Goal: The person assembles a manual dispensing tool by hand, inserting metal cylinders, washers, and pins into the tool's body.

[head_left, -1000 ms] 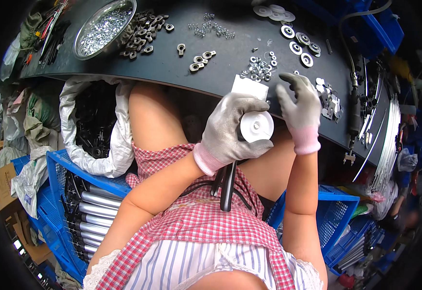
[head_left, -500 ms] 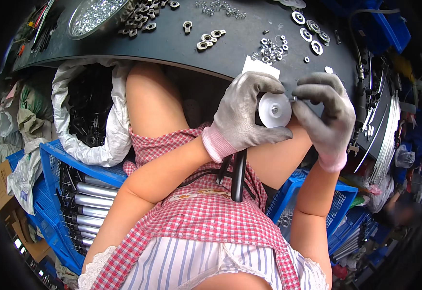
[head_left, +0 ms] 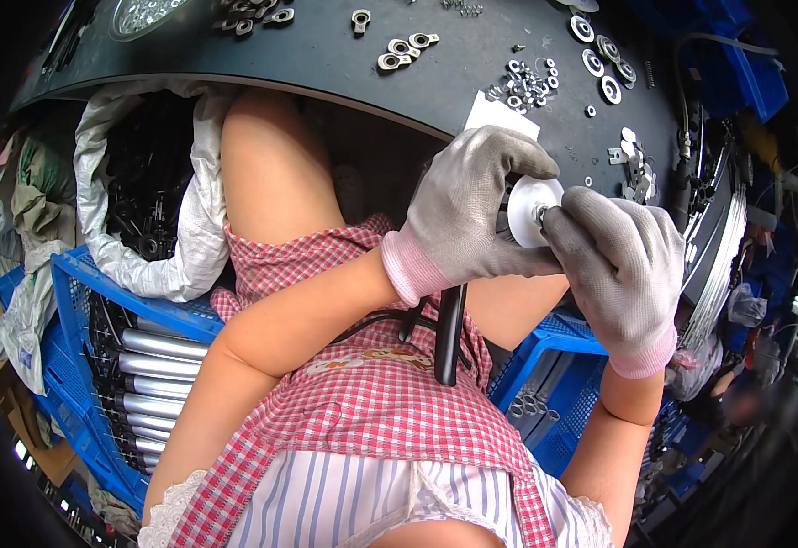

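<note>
My left hand (head_left: 472, 205), in a grey glove with a pink cuff, is closed round the rim of a pale round disc (head_left: 525, 194), between thumb and fingers. The disc is tilted, with its face toward my right hand. At its centre sits a small shiny metal fastener (head_left: 540, 213). My right hand (head_left: 620, 265), gloved alike, pinches this fastener between thumb and fingertips, against the disc. Whether it is a nut or a bolt cannot be made out. Below the left hand, a black tube (head_left: 451, 338) stands over my lap.
On the dark table (head_left: 307, 55) lie a pile of nuts (head_left: 522, 87), flanged discs (head_left: 592, 62), eyelet brackets (head_left: 399, 55) and flat metal plates (head_left: 636, 169). A white sack (head_left: 93, 210) and a blue crate of silver tubes (head_left: 157, 374) stand left. Another blue crate (head_left: 545, 347) is right.
My right hand has moved in and down, bringing the small fastener to the disc's centre. The disc has turned from facing up to facing right. The view has shifted slightly.
</note>
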`<state>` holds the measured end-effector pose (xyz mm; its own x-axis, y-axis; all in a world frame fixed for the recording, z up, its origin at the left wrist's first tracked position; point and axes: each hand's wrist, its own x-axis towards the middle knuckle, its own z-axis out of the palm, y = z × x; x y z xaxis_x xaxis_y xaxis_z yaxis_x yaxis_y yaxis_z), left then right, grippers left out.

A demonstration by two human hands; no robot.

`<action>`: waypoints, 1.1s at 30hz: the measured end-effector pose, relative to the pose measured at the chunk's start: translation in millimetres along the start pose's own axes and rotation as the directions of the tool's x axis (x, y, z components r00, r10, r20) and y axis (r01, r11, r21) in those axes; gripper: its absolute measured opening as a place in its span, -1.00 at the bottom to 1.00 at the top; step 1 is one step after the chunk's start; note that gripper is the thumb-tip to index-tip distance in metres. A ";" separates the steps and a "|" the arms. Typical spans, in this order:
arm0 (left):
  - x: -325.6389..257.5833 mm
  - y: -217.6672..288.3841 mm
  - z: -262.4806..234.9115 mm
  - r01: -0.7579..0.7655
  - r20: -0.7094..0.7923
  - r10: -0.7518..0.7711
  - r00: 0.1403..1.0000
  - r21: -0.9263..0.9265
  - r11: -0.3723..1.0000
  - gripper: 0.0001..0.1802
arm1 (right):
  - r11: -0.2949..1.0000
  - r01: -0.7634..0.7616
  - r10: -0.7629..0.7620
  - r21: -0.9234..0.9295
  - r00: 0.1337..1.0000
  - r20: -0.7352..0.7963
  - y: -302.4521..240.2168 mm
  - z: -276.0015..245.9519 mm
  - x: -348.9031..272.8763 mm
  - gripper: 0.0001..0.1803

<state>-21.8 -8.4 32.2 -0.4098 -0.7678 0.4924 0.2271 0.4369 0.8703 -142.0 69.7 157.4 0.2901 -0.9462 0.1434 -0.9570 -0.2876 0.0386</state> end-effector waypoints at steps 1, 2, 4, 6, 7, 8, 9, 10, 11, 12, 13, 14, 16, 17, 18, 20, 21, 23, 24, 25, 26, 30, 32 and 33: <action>-0.8 0.4 -1.1 0.004 -0.001 -0.004 1.000 -0.001 1.000 -0.32 | 0.999 0.033 -0.033 -0.003 0.999 -0.034 4.2 2.6 0.2 -0.76; -1.3 1.3 -3.3 0.017 0.046 -0.017 0.999 0.001 1.000 -0.28 | 0.998 0.065 -0.065 -0.007 0.996 -0.068 6.4 4.1 0.2 -0.76; -1.4 1.9 -5.3 0.030 0.091 -0.031 0.995 0.002 1.000 -0.24 | 0.999 0.047 -0.046 0.024 0.999 -0.026 5.4 0.4 3.1 -0.74; -0.6 1.3 -5.6 0.027 0.105 -0.028 0.994 0.012 1.000 -0.23 | 0.998 0.029 -0.030 0.051 0.999 0.015 6.9 0.3 5.5 -0.71; -0.3 1.5 -5.5 0.028 0.106 -0.029 0.994 0.008 1.000 -0.23 | 0.995 0.015 -0.012 0.095 0.999 -0.036 8.7 1.2 7.0 -0.73; -0.1 1.8 -5.3 0.035 0.107 -0.034 0.994 -0.008 0.999 -0.23 | 0.990 0.004 0.008 0.138 0.996 -0.086 10.1 1.9 8.2 -0.75; 0.0 2.2 -5.1 0.042 0.108 -0.039 0.993 -0.025 0.999 -0.23 | 0.991 0.001 0.010 0.136 0.996 -0.085 9.9 2.9 8.5 -0.75; -0.2 1.9 -5.3 0.040 0.107 -0.037 0.994 -0.024 0.999 -0.23 | 0.962 -0.031 0.067 0.271 0.990 -0.122 9.8 5.3 8.7 -0.75; -1.0 1.4 -5.6 0.035 0.106 -0.033 0.994 -0.012 0.999 -0.23 | 0.913 -0.056 0.127 0.403 0.980 -0.151 10.4 7.5 9.3 -0.74; -1.4 1.5 -6.2 0.029 0.106 -0.029 0.994 0.001 1.000 -0.23 | 0.904 -0.031 0.091 0.426 0.988 -0.123 13.6 10.1 11.8 -0.76; -1.0 2.5 -6.7 0.024 0.107 -0.024 0.994 -0.001 1.000 -0.23 | 0.906 -0.031 0.092 0.422 0.988 -0.126 16.2 12.6 11.1 -0.76; -0.8 4.1 -7.5 0.039 0.114 -0.039 0.993 0.000 0.999 -0.24 | 0.906 -0.007 0.055 0.423 0.993 -0.101 19.2 15.6 8.9 -0.74; -0.5 4.2 -8.0 0.051 0.120 -0.051 0.991 0.006 0.999 -0.25 | 0.931 0.057 -0.040 0.360 0.998 -0.054 22.4 13.7 7.1 -0.70; -1.5 1.8 -7.3 0.050 0.097 -0.050 0.994 0.003 0.999 -0.22 | 0.931 0.060 -0.042 0.361 0.997 -0.059 20.7 12.8 7.3 -0.70; -2.0 1.2 -7.7 0.049 0.074 -0.049 0.996 0.001 0.999 -0.17 | 0.934 0.049 -0.013 0.355 0.995 -0.101 18.3 12.1 7.7 -0.67; 1.1 8.4 -16.4 0.036 0.124 -0.045 0.991 0.069 0.997 -0.07 | 0.929 -0.034 0.124 0.370 0.967 -0.222 21.8 18.3 2.3 -0.62; 2.2 11.4 -22.0 0.028 0.170 -0.051 0.984 0.139 0.990 0.05 | 0.866 -0.058 0.199 0.496 0.951 -0.237 23.3 26.4 1.6 -0.49; -7.5 -4.5 -20.6 -0.049 0.232 0.002 0.973 0.197 0.979 0.12 | 0.702 -0.087 0.234 0.707 0.965 -0.114 18.2 47.5 -2.5 -0.34; -11.5 -11.7 -22.0 -0.072 0.243 0.017 0.970 0.218 0.973 0.11 | 0.626 -0.208 0.353 0.752 0.935 -0.035 15.5 49.8 -10.0 -0.31; -13.5 -13.8 -23.8 -0.091 0.251 0.028 0.968 0.245 0.965 0.10 | 0.600 -0.352 0.513 0.719 0.859 -0.008 14.8 41.4 -16.2 -0.20; -15.1 -14.7 -23.8 -0.098 0.256 0.031 0.966 0.253 0.963 0.10 | 0.619 -0.279 0.547 0.735 0.824 -0.148 18.3 44.8 -18.1 -0.16; -16.0 -12.6 -20.8 -0.121 0.221 0.055 0.974 0.294 0.948 0.10 | 0.625 -0.131 0.482 0.769 0.840 -0.249 21.2 67.1 -32.4 -0.08; -16.8 -13.0 -21.4 -0.115 0.211 0.048 0.976 0.320 0.941 0.11 | 0.373 -0.164 0.669 0.913 0.730 -0.142 18.0 65.5 -48.5 -0.10; -16.9 -14.8 -22.2 -0.106 0.209 0.042 0.977 0.307 0.946 0.12 | 0.418 -0.102 0.699 0.903 0.671 -0.248 15.5 74.3 -44.5 -0.08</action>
<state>1.3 -12.3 11.1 -0.5759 -0.6338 0.5164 -0.0133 0.6388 0.7692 -169.4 96.3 78.1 -0.4749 -0.7992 0.3684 -0.4251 -0.1581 -0.8912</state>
